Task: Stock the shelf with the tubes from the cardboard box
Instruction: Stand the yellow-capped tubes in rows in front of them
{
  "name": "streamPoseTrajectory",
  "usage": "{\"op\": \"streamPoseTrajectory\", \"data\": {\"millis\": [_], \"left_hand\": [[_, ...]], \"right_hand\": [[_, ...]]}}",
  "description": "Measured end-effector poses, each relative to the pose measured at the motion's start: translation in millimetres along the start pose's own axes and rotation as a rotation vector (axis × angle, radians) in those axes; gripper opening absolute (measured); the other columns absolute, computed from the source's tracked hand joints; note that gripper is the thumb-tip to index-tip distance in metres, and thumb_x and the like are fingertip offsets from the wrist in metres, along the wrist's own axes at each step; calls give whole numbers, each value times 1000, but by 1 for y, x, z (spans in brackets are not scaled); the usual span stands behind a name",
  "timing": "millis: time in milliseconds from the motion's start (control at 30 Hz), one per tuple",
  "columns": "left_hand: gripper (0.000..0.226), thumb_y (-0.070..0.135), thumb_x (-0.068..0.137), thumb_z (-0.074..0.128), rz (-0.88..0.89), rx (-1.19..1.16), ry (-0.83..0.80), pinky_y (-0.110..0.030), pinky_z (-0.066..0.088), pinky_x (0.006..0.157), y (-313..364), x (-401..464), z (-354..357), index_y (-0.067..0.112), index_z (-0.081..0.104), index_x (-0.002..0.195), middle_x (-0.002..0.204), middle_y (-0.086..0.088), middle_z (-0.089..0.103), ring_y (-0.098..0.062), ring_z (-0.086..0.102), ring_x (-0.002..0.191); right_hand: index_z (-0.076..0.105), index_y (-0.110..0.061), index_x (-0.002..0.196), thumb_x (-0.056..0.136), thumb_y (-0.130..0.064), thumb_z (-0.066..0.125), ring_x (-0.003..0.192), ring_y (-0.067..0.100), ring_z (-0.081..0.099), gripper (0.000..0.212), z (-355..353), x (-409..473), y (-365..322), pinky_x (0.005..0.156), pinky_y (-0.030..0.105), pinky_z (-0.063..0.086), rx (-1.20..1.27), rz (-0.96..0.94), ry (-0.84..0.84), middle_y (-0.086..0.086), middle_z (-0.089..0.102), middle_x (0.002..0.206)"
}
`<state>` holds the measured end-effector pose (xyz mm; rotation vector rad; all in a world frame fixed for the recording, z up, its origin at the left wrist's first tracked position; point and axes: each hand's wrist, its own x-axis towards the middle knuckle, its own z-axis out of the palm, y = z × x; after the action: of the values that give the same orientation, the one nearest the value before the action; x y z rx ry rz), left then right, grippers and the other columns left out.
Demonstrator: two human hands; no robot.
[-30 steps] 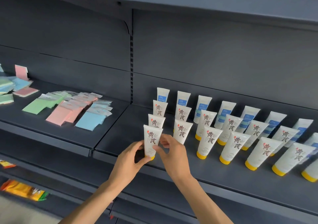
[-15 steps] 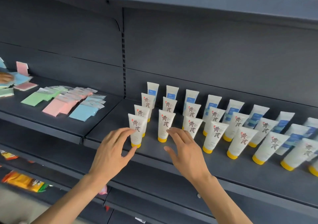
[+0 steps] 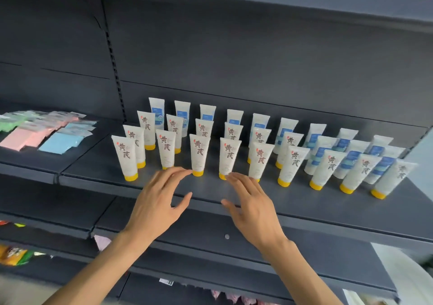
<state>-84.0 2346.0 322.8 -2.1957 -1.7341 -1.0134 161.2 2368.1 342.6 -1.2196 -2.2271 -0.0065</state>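
Several white tubes with yellow caps and dark lettering stand cap-down in rows on the dark grey shelf [image 3: 98, 175]; the front-left tube [image 3: 125, 157] is at the row's end. Tubes with blue labels [image 3: 157, 112] stand behind them. My left hand [image 3: 157, 204] hovers open in front of the front row, fingertips near the cap of one tube [image 3: 199, 154]. My right hand [image 3: 250, 206] is open too, fingertips near another tube [image 3: 228, 158]. Neither hand holds anything. The cardboard box is out of sight.
Pink, blue and green flat packets [image 3: 58, 140] lie on the adjoining shelf section to the left. Another shelf [image 3: 257, 2] hangs overhead. Lower shelves hold colourful snack packets [image 3: 14, 255] at the bottom left. A bare strip of shelf runs in front of the tubes.
My hands let go of the front-left tube, which now stands on the shelf. Both hands opened and drew back, shifting right along the front row.
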Motion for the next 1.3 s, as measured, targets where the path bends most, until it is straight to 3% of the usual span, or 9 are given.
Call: {"op": "streamPoseTrajectory", "data": {"millis": [233,467,800,1100,1300], "left_hand": [[53,37,87,70,126,-143,-114,-29,54,91,81,10,48,24,54,136,131,12,53,-10,56,116],[51,38,89,69,284,-298,-265,-28,52,96,148,15,95,25,55,136,132,12,54,-10,53,120],[48,31,86,74,467,-457,-480,-28,48,96,234,-11,175,25,58,131,126,13,56,-13,54,113],[45,22,81,79,504,-509,-725,-27,46,93,337,-70,253,22,64,124,120,9,62,-16,58,107],[44,25,85,74,459,-467,-911,-30,48,92,416,-119,331,22,61,126,118,8,59,-13,55,102]], "right_hand": [[54,-15,137,89,-31,72,122,17,54,54,-41,-64,51,87,27,55,-68,142,26,-4,56,137],[46,-21,141,93,-40,64,126,9,45,55,-66,-128,85,91,21,48,-143,376,73,-9,52,140],[41,-21,146,96,-36,61,131,19,48,56,-64,-244,106,100,31,50,-160,749,7,-2,49,147],[51,-16,138,89,-32,72,116,22,59,56,-60,-360,159,86,30,56,-138,962,-59,1,59,134],[54,-12,136,90,-29,70,113,23,62,52,-63,-451,226,89,32,56,-100,1125,-126,4,62,132]]}}
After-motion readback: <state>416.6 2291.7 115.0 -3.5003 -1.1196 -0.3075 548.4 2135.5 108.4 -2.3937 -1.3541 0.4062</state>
